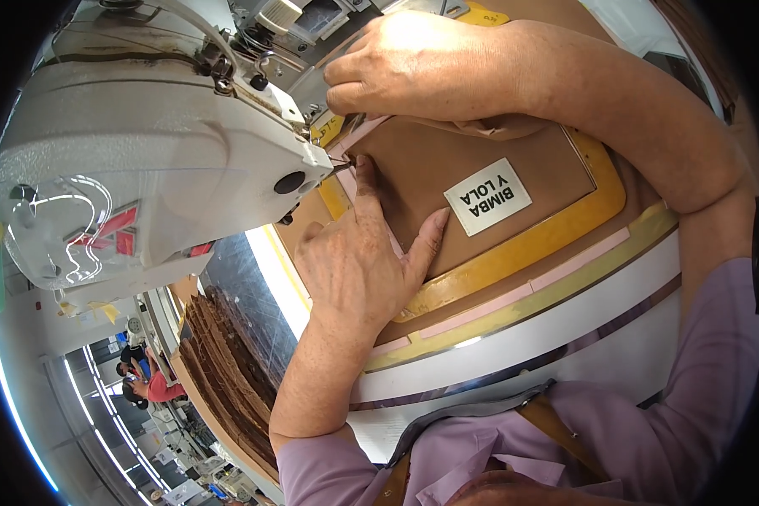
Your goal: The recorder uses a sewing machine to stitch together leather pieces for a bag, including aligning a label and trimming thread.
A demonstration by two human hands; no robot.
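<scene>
A brown leather-like panel [413, 177] lies flat, framed by a yellow template [514, 267] with rounded corners. On the panel sits a cream rectangular label [487, 197] with dark lettering. My left hand [354, 261] rests on the panel's left part, fingers apart, its index fingertip close to the needle area of a white sewing machine [177, 143]. Across the far side reaches my right hand [430, 72], its fingers curled in near the panel's far edge. Whatever those fingers may grip is hidden beneath them.
The machine head fills the left side, with a clear plastic guard on it. A stack of brown pieces [228, 371] stands at lower left, beside a scuffed dark metal plate [257, 278]. Pink and yellow strips edge the work. Other people sit far off at lower left.
</scene>
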